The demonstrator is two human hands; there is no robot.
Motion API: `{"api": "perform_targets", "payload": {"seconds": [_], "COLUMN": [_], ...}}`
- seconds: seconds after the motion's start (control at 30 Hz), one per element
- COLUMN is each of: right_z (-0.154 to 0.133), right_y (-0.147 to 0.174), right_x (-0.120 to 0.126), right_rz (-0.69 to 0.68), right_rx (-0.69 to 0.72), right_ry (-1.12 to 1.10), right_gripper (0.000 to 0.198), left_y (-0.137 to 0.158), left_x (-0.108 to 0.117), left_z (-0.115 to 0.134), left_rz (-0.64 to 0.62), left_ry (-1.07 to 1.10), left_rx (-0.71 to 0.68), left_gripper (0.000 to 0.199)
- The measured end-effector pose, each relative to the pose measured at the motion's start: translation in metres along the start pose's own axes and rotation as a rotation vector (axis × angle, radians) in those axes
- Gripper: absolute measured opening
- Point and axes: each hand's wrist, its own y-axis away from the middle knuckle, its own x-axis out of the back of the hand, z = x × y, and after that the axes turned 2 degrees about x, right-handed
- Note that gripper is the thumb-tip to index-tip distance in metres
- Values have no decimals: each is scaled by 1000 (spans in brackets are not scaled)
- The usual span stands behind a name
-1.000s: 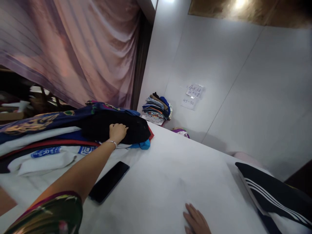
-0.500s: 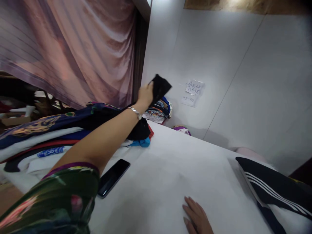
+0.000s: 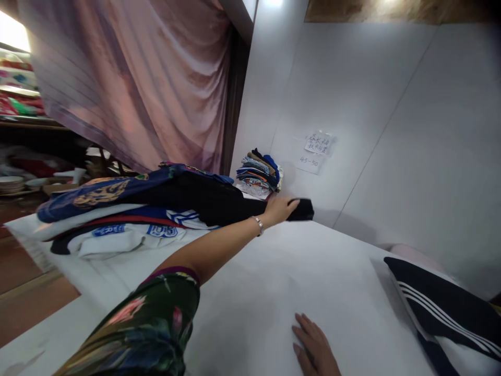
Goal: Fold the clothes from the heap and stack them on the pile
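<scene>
My left hand [image 3: 278, 210], a silver bracelet on its wrist, grips the end of a long black garment [image 3: 223, 201] over the far side of the white table [image 3: 254, 292]. The garment stretches leftward across a heap of clothes, so its full shape does not show. Beneath it lie white clothes [image 3: 117, 245] with blue lettering and a navy garment with a gold print [image 3: 102, 193]. My right hand [image 3: 316, 344] rests on the tabletop near the front, fingers stretched out, holding nothing.
A folded stack of clothes [image 3: 258, 172] stands by the wall at the far edge. On the right lies a dark garment with white stripes [image 3: 442, 308]. Paper notes [image 3: 315, 151] are stuck to the wall. A pink curtain [image 3: 156, 78] hangs at the left.
My left hand has come down and to the right, drawing the black garment over the table. The phone is now out of sight. My right hand stays in place.
</scene>
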Motion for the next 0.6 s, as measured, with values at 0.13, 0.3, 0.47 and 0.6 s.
{"api": "perform_targets", "payload": {"seconds": [0.13,0.3,0.47,0.6], "right_z": [4,7,21,35], "right_y": [3,7,14,19], "right_x": [-1,3,0,-7], "right_rz": [20,-6,16,22], "right_rx": [8,8,73,82], "right_ry": [-4,-11,18,13], "right_gripper": [67,64,65,61], "left_y": [20,5,-26,-34], "left_x": [-22,-27,21,97], "left_z": [-37,-87,-148,-208], "left_rz": [-109,-72,3,157], "left_ry": [-71,-131,-194,-394], "left_rx": [117,406,494,467], "left_gripper": [36,38,35,33]}}
